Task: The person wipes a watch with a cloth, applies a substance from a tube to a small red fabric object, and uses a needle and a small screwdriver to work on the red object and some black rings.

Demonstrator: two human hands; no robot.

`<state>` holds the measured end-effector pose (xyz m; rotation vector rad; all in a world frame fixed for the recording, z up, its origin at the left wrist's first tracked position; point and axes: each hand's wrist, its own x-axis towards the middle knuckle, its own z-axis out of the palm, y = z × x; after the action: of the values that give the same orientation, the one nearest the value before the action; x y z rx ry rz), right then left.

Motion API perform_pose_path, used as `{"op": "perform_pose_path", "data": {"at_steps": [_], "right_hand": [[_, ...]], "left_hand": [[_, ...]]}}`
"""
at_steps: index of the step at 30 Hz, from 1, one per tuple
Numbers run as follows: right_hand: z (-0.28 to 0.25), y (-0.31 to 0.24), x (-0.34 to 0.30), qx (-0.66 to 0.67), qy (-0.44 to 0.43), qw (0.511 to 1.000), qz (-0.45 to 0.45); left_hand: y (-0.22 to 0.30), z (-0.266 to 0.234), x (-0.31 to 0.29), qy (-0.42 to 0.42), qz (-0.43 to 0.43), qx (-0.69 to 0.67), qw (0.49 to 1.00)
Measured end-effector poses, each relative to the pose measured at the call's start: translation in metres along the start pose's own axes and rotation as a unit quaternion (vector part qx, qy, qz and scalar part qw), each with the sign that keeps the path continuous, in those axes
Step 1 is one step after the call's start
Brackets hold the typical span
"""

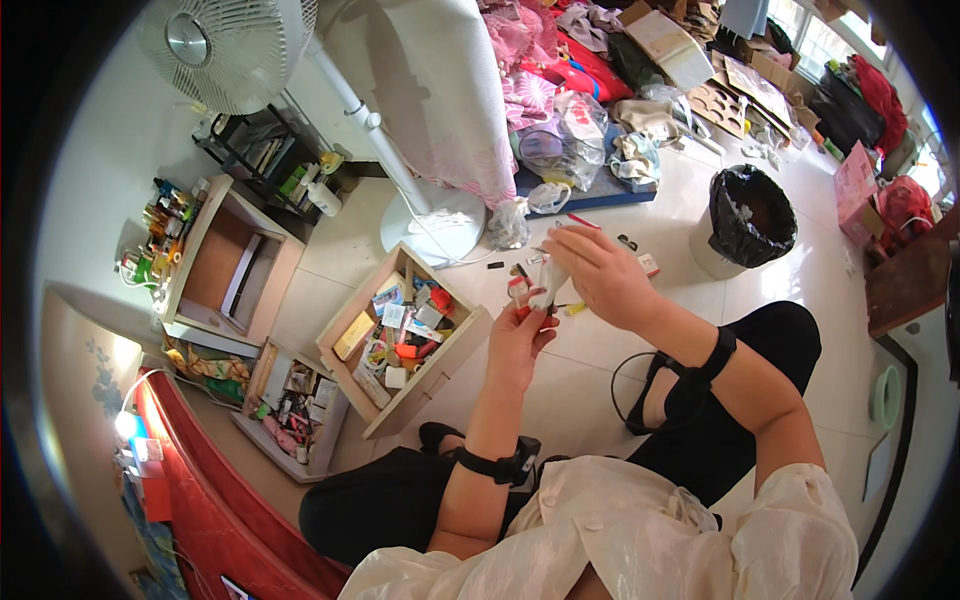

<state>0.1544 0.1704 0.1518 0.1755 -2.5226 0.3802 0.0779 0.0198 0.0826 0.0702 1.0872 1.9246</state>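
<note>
In front of me, my hands are close together above the tiled floor. My left hand [518,348] has its fingers closed in a pinch around the lower end of a white tissue-like piece [553,284]. Just above it, my right hand [604,276] is bent over the top of the same white piece, which its fingers partly hide. Whether something small is wrapped inside cannot be seen. On the floor beyond the hands lie several small items, among them a red-and-white box [649,265]. Left of my left hand stands a wooden drawer [440,372] filled with small household items.
A second drawer [325,440] of cosmetics and a wooden cabinet [205,240] are at the left. A white standing fan [440,235] stands beyond the drawers. At the right is a bin [715,250] with a black liner. Piled clothes and bags [570,130] lie at the back.
</note>
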Motion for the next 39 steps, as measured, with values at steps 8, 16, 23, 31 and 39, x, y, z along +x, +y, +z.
{"op": "perform_pose_path", "data": {"at_steps": [8,16,23,31,39], "right_hand": [[0.01,-0.007,-0.003,-0.006,-0.187,0.982,0.013],[0.007,-0.012,-0.004,0.032,-0.033,0.998,-0.04],[0.002,0.014,-0.007,-0.087,-0.059,0.987,0.123],[0.0,-0.003,-0.007,-0.051,-0.142,0.988,-0.033],[-0.018,0.015,0.001,-0.183,0.004,0.98,-0.075]], "left_hand": [[-0.007,0.005,-0.002,-0.05,0.045,0.308,0.949],[-0.007,0.013,-0.007,0.046,0.338,0.542,0.768],[0.004,0.019,-0.011,0.05,0.346,0.57,0.744],[0.003,0.009,-0.006,0.049,0.351,0.608,0.71],[0.02,-0.011,0.004,0.028,0.075,0.188,0.979]]}}
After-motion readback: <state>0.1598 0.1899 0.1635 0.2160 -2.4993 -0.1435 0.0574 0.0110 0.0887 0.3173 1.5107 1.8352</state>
